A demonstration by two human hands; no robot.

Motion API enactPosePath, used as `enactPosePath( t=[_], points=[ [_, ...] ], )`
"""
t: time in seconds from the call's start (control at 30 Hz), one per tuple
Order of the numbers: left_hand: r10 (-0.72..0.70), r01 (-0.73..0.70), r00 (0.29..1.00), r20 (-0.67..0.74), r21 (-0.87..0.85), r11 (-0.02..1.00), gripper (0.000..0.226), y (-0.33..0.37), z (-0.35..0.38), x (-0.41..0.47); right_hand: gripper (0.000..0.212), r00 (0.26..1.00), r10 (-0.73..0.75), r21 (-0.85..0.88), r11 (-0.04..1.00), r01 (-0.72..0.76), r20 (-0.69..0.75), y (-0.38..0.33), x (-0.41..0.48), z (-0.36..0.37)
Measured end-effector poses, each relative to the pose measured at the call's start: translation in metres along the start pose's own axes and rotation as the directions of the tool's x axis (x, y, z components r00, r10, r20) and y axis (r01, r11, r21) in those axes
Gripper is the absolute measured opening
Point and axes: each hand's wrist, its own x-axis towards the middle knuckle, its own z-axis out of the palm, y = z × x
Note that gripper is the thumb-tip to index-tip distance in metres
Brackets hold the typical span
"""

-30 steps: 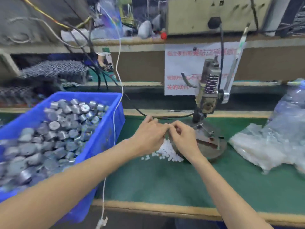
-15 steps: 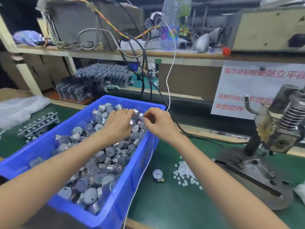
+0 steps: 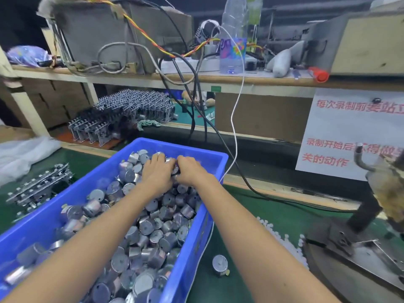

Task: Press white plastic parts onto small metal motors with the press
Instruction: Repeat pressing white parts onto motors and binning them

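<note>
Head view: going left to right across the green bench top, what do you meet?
Crumpled clear plastic → metal bracket strips → blue bin of motors → loose motor → white plastic parts → press.

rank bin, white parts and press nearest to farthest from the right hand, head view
1. bin: the right hand is inside it.
2. white parts: on the mat, right of the bin.
3. press: far right, beyond the parts.
</note>
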Motion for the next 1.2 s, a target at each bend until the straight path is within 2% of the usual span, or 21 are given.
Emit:
enactPosePath(
  t=[0.03,0.13,0.23,0.33,0.43,0.5,0.63,0.77,0.87,0.97,1.03,1.1,1.13,1.2],
  points=[
    [-0.015,0.015,1.0,-0.014,-0.005,1.0,0.044,0.001,0.004,0.003,0.011,1.0,0.004,-0.019,1.0,-0.004,0.005,0.001,0.004,0.001],
    [-0.036,0.034,0.998,-0.053,-0.026,0.999,0.045,-0.001,0.015,0.004,0.038,0.999,0.027,-0.022,0.999,-0.028,-0.026,0.004,0.012,0.001],
    [0.006,-0.006,0.989,-0.145,0.003,1.0,0.043,-0.006,0.019,0.001,0.031,0.998,0.051,0.032,0.998,-0.049,-0.035,0.004,0.011,-0.001],
    [0.06,-0.057,0.97,-0.236,0.02,0.998,0.036,-0.01,0.014,-0.007,0.01,0.997,0.069,0.172,0.983,-0.064,-0.027,0.001,0.009,-0.001],
    [0.049,-0.08,0.936,-0.349,-0.076,0.994,0.026,-0.011,0.0,-0.018,0.019,0.996,0.08,0.363,0.93,-0.058,-0.045,-0.004,0.006,-0.006],
    [0.025,-0.094,0.908,-0.417,-0.146,0.985,0.024,-0.01,-0.01,-0.026,0.02,0.996,0.075,0.522,0.852,-0.039,-0.049,-0.006,-0.001,-0.01],
    [-0.02,-0.164,0.855,-0.519,-0.306,0.938,0.027,0.005,-0.032,-0.04,0.024,0.999,0.031,0.817,0.576,-0.027,0.011,0.0,-0.029,-0.026],
    [0.013,-0.302,0.818,-0.576,-0.409,0.861,0.031,0.041,-0.051,-0.049,0.026,0.999,-0.041,0.923,0.383,0.029,-0.014,0.02,-0.069,-0.051],
    [0.036,-0.374,0.804,-0.594,-0.457,0.807,0.028,0.077,-0.063,-0.055,0.02,0.997,0.043,0.958,0.281,0.051,-0.066,0.042,-0.1,-0.062],
    [0.117,-0.382,0.848,-0.516,-0.445,0.809,0.019,0.119,-0.069,-0.063,0.017,0.983,0.146,0.951,0.302,0.063,-0.111,0.069,-0.134,-0.066],
    [0.216,-0.376,0.893,-0.394,-0.39,0.841,0.022,0.151,-0.067,-0.069,0.02,0.961,0.249,0.922,0.386,0.012,-0.117,0.088,-0.159,-0.059],
    [0.302,-0.385,0.919,-0.254,-0.406,0.829,0.024,0.181,-0.058,-0.077,0.026,0.917,0.377,0.861,0.503,-0.082,-0.133,0.108,-0.184,-0.046],
    [0.332,-0.385,0.923,-0.194,-0.468,0.795,0.022,0.194,-0.051,-0.082,0.028,0.889,0.432,0.837,0.534,-0.12,-0.149,0.119,-0.197,-0.039],
    [0.391,-0.353,0.915,-0.098,-0.665,0.658,0.02,0.213,-0.035,-0.096,0.028,0.839,0.513,0.824,0.544,-0.155,-0.181,0.138,-0.221,-0.023]
  ],
)
